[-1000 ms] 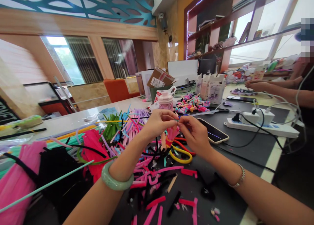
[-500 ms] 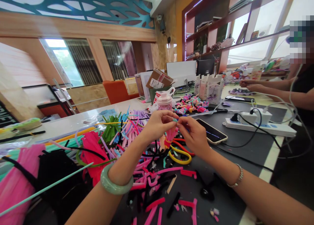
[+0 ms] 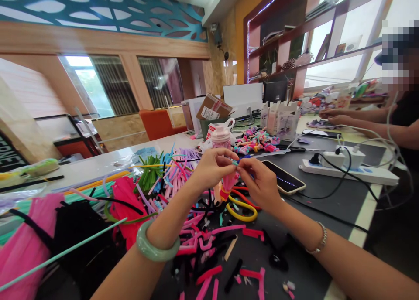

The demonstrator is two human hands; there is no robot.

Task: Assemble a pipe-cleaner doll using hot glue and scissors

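My left hand [image 3: 214, 171] is closed in a pinch, fingers curled over the top of a small fuzzy pipe-cleaner piece [image 3: 235, 163] with a bit of teal showing. Facing it, my right hand [image 3: 260, 178] pinches the same piece, and the fingertips of both hands nearly touch. Directly beneath the fingers is a pink, red and yellow pipe-cleaner bundle [image 3: 226, 187], partly hidden by my left hand; I cannot tell whether it is joined to the teal bit. A pink-lidded bottle [image 3: 221, 134] stands just behind my hands.
Pipe-cleaner bundles, green [image 3: 149, 174], hot pink [image 3: 126, 208] and black [image 3: 81, 243], crowd the left. Cut scraps [image 3: 209, 274] litter the dark mat. To the right lie a phone [image 3: 284, 177] and a power strip [image 3: 348, 171] with cables. A co-worker's hands [image 3: 334, 116] are farther right.
Both hands keep pinching at the same spot, with only slight finger movement. The whole view has shifted a little, so things appear slightly lower and to the right.
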